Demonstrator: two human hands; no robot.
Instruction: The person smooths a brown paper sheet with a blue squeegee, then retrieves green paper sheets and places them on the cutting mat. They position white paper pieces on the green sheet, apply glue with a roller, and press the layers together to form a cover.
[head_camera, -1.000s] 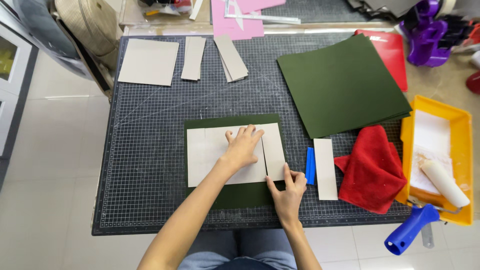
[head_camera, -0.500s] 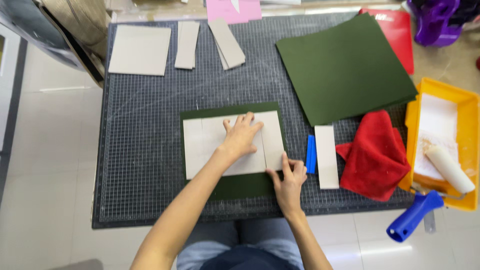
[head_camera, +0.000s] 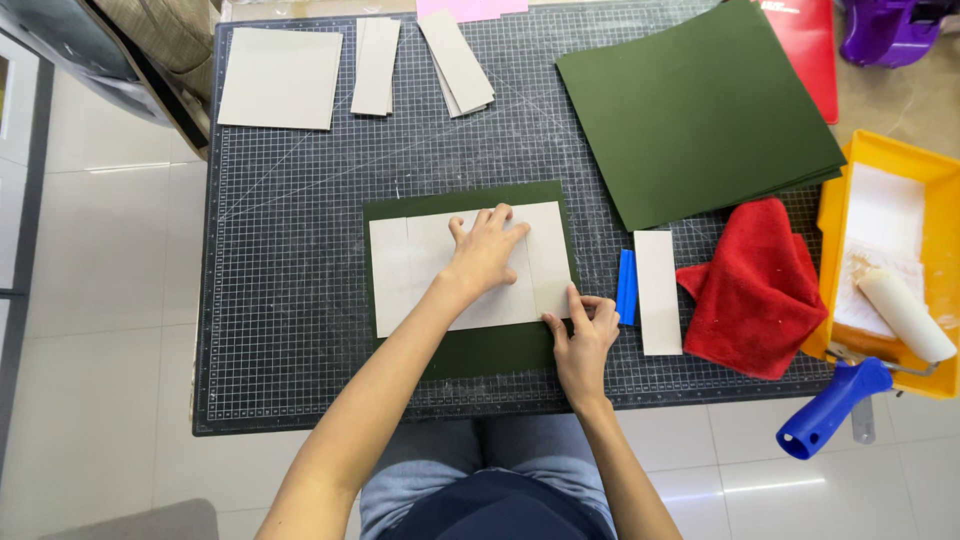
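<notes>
Grey boards (head_camera: 410, 275) lie under left hand (head_camera: 482, 255), right hand (head_camera: 582, 335) beside.

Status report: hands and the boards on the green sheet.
Left hand flat on the grey boards. Right hand with fingers at the lower right corner. Boards lie on the dark green sheet. Blue scraper beside it, apart.

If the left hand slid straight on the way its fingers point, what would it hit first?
The left hand points up-right across the grey board; past the green sheet's edge, probably bare mat, then the green stack.
</notes>
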